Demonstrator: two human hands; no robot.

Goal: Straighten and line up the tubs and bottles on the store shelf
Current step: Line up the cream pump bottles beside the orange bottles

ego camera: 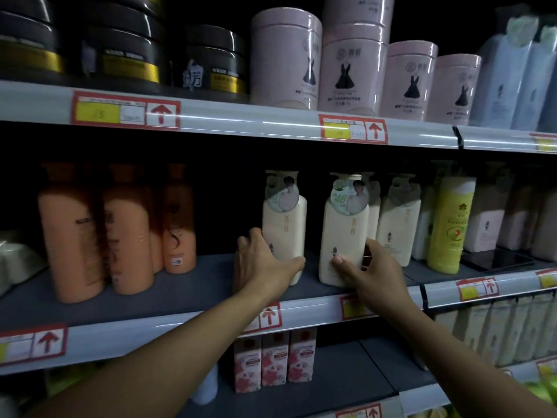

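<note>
Two cream bottles with round neck tags stand upright on the middle shelf (pixel 193 282). My left hand (pixel 262 263) grips the base of the left cream bottle (pixel 284 224), fingers behind it and thumb across its front. My right hand (pixel 367 267) grips the lower part of the right cream bottle (pixel 345 230), thumb on its front label. More cream bottles (pixel 398 218) stand just right of it. Orange bottles (pixel 120 233) stand further left. On the top shelf are black tubs (pixel 126 52) and pink canisters (pixel 352 70).
A yellow bottle (pixel 450 221) and pale packs (pixel 485 224) fill the middle shelf's right end. A bare gap of shelf lies between the orange bottles and the left cream bottle. Floral boxes (pixel 274 360) sit on the shelf below. Price rails (pixel 241 119) edge each shelf.
</note>
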